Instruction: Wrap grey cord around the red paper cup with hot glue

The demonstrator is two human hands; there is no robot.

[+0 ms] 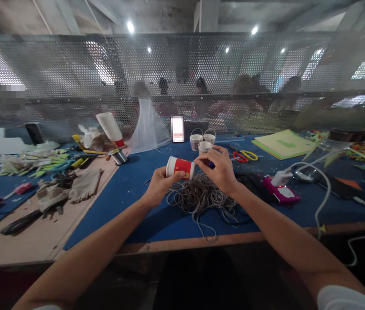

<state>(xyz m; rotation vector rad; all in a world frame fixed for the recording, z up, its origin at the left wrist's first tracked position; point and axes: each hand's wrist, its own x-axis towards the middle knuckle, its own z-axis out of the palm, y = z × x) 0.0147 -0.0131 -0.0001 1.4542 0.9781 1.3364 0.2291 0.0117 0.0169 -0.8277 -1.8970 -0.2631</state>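
A red-and-white paper cup lies sideways in my left hand, the thumb pressing on its red side and the fingers behind it. Close to the cup's right end is my right hand, its thumb and fingertips pinched together. What they hold, if anything, is too small to make out. A dark blue bit shows just under those fingers. Below both hands a loose heap of grey cord lies on the blue table mat. Behind my right hand stand small white cups with thin loop handles.
Scissors and a stack of coloured sheets lie to the right, near a purple power strip with white cables. On the left are stacked paper cups, a wire spool and gloves. A perforated metal screen runs behind.
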